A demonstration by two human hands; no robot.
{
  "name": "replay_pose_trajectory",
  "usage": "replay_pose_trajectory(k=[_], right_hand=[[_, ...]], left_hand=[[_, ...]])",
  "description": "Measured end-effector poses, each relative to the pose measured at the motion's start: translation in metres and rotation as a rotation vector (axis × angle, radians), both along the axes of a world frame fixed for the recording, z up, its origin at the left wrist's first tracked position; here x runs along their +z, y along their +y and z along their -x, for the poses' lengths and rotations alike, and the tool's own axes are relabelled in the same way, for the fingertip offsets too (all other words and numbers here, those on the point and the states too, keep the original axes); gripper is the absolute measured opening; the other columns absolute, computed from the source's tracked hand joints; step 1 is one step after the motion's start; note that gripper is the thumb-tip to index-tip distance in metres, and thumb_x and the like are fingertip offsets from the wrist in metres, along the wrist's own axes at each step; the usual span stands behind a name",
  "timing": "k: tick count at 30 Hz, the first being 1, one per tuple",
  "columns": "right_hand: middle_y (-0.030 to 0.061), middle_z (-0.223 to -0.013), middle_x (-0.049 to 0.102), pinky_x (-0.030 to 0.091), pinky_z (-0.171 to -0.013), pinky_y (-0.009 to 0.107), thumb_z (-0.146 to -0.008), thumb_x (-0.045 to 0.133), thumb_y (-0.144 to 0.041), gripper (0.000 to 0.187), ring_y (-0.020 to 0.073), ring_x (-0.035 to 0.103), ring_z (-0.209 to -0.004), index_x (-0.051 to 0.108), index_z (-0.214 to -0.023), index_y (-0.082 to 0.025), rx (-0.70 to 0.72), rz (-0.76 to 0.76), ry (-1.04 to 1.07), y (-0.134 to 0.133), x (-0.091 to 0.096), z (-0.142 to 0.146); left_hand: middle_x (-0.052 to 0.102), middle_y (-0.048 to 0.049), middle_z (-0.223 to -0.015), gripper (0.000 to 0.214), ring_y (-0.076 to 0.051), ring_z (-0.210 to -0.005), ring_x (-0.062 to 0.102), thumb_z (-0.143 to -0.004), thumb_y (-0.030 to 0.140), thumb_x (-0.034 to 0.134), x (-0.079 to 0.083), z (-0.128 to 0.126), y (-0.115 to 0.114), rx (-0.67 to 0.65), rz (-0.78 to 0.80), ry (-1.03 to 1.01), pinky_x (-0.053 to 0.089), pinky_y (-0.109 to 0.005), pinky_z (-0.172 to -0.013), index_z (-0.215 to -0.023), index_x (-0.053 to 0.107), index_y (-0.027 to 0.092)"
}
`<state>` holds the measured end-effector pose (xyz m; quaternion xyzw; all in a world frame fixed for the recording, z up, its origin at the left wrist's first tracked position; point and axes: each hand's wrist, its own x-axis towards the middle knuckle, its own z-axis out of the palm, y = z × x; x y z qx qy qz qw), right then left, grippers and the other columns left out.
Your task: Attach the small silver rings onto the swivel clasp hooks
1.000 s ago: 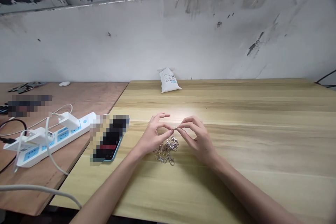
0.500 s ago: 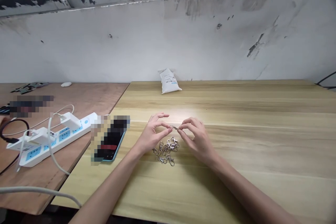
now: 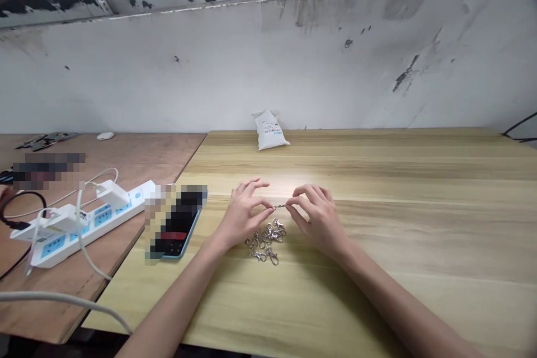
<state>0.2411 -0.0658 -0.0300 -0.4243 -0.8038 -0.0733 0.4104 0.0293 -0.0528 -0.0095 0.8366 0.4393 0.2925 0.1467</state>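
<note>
A small pile of silver metal clasps (image 3: 265,239) lies on the light wooden table (image 3: 377,235). Just above it, my left hand (image 3: 242,215) and my right hand (image 3: 315,213) meet fingertip to fingertip. Both pinch one small metal clasp (image 3: 280,206) between thumb and forefinger. The other fingers of each hand are raised and spread. The clasp is too small to make out in detail.
A phone (image 3: 176,229) lies to the left of my left hand. On the brown table (image 3: 138,156) at the left is a white power strip (image 3: 84,218) with plugs and cables. A small white bag (image 3: 269,130) leans at the wall.
My hands have sunk slightly toward the table and keep their pinch on the clasp. The pile has not moved.
</note>
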Motion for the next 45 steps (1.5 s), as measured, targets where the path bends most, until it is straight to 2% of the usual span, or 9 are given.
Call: replay_pose_trajectory(k=[6,9,14,19,26,33,37,40,45], right_hand=[[0.0040,-0.089,0.065,0.039,-0.091,0.035,-0.092,0.053,-0.010,0.016,0.0175,0.057,-0.086,0.064,-0.091,-0.021,0.165,-0.130,-0.150,-0.007,0.001,0.012],[0.0036,-0.086,0.065,0.040,-0.090,0.035,-0.093,0.052,-0.009,0.017,0.0170,0.056,-0.084,0.063,-0.091,-0.021,0.217,-0.126,-0.119,-0.008,0.002,0.014],[0.0024,-0.084,0.066,0.040,-0.079,0.032,-0.093,0.057,-0.018,0.006,0.0171,0.058,-0.084,0.062,-0.091,-0.021,0.158,0.020,0.100,0.000,0.000,0.004],[0.0019,-0.085,0.066,0.039,-0.081,0.034,-0.094,0.056,-0.020,0.009,0.0173,0.059,-0.084,0.061,-0.087,-0.021,0.156,0.085,0.000,0.003,-0.003,-0.001],[0.0028,-0.085,0.066,0.038,-0.082,0.033,-0.095,0.054,-0.018,0.011,0.0168,0.059,-0.082,0.062,-0.089,-0.021,0.046,-0.033,0.067,0.002,0.007,-0.008],[0.0037,-0.084,0.065,0.039,-0.078,0.034,-0.093,0.056,-0.020,0.015,0.0199,0.057,-0.083,0.067,-0.083,-0.021,0.019,0.294,-0.128,0.021,-0.016,-0.024],[0.0065,-0.092,0.065,0.040,-0.080,0.036,-0.094,0.054,-0.020,0.015,0.0207,0.058,-0.086,0.068,-0.097,-0.019,-0.014,0.287,-0.128,0.020,-0.014,-0.020],[0.0057,-0.090,0.065,0.040,-0.081,0.036,-0.095,0.053,-0.024,0.016,0.0194,0.058,-0.084,0.069,-0.092,-0.020,0.058,0.298,-0.168,0.005,-0.007,-0.007],[0.0043,-0.084,0.064,0.040,-0.082,0.036,-0.090,0.061,-0.025,0.012,0.0201,0.057,-0.083,0.070,-0.083,-0.021,0.079,0.331,-0.298,-0.011,-0.007,0.011]], left_hand=[[0.057,-0.0020,-0.134,0.013,-0.027,-0.137,0.037,-0.089,0.028,0.060,-0.007,-0.004,-0.002,-0.101,-0.064,0.118,0.018,-0.053,-0.117,-0.082,0.071,0.026],[0.056,-0.0022,-0.135,0.012,-0.026,-0.137,0.036,-0.088,0.023,0.058,-0.006,-0.006,-0.004,-0.130,-0.067,0.125,0.017,-0.052,-0.118,-0.085,0.069,0.025],[0.057,-0.0041,-0.131,0.007,-0.027,-0.136,0.038,-0.085,0.023,0.061,0.001,-0.002,-0.004,0.013,-0.036,-0.025,0.029,-0.047,-0.113,-0.080,0.065,0.023],[0.057,-0.0044,-0.131,0.008,-0.025,-0.136,0.039,-0.088,0.025,0.059,0.003,0.000,-0.002,0.017,0.043,-0.171,0.032,-0.045,-0.112,-0.082,0.063,0.022],[0.056,-0.0044,-0.133,0.011,-0.028,-0.137,0.037,-0.090,0.026,0.059,-0.008,-0.004,-0.002,-0.072,-0.017,0.089,0.027,-0.050,-0.113,-0.084,0.068,0.023],[0.061,-0.0049,-0.124,0.012,-0.030,-0.127,0.045,-0.089,0.027,0.062,-0.019,0.015,0.017,0.189,-0.074,0.155,0.034,-0.051,-0.104,-0.084,0.074,0.025],[0.060,-0.0075,-0.123,0.017,-0.028,-0.121,0.049,-0.090,0.027,0.059,-0.027,0.025,0.028,0.259,-0.044,0.142,0.038,-0.049,-0.100,-0.100,0.072,0.025],[0.060,-0.0084,-0.122,0.021,-0.026,-0.117,0.052,-0.091,0.027,0.057,-0.026,0.026,0.027,0.194,-0.037,0.133,0.040,-0.046,-0.100,-0.109,0.069,0.024],[0.061,-0.0070,-0.120,0.012,-0.025,-0.119,0.051,-0.090,0.027,0.059,-0.017,0.025,0.019,0.036,-0.052,0.180,0.038,-0.045,-0.101,-0.092,0.069,0.022]])
